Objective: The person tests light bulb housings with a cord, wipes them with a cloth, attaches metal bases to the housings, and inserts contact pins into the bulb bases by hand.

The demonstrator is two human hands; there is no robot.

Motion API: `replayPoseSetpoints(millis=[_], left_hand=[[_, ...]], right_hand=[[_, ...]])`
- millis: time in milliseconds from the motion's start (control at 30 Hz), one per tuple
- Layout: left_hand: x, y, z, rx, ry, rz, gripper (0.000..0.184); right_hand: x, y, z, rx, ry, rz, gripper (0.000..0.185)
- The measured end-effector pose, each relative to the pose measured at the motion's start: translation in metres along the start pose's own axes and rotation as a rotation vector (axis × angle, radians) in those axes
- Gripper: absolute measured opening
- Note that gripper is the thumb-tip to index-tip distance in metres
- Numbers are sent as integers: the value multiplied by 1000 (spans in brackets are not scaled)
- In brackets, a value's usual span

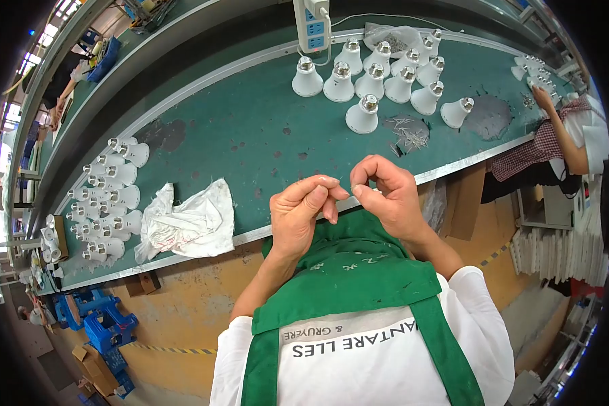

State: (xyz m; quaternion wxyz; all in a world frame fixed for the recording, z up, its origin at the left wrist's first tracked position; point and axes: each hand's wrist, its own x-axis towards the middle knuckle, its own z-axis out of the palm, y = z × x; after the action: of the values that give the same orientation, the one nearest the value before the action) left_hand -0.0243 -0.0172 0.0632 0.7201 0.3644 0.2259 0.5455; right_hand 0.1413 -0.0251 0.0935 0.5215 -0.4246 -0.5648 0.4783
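Both hands are raised close together over the front edge of the green bench (257, 155). My left hand (304, 211) has its thumb and fingers drawn together, and anything between them is too small to make out. Beside it, my right hand (388, 197) is closed in a pinch, with the fingers curled and facing the left fingertips. What it may hold is hidden. Nearest on the bench are a white cloth (191, 223) to the left and a pile of thin metal pins (410, 134) beyond the right hand.
White bulb housings (363, 116) with metal caps stand at the back; several more (118, 172) lie at the left. A power strip (312, 27) and a plastic bag of small parts (392, 39) are behind. Another person's arm (567, 139) reaches in at the right.
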Motion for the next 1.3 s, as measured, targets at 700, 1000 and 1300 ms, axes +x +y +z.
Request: replayPoseSetpoints(millis=[700,1000,1300], left_hand=[[0,2,3,44,-38,60,9],[5,9,-1,-482,-182,-225,15],[5,5,-9,-839,-428,-292,15]], right_hand=[[0,-2,1,4,19,25,7],[-1,-1,1,7,0,0,6],[-1,-5,2,41,-18,34,6]])
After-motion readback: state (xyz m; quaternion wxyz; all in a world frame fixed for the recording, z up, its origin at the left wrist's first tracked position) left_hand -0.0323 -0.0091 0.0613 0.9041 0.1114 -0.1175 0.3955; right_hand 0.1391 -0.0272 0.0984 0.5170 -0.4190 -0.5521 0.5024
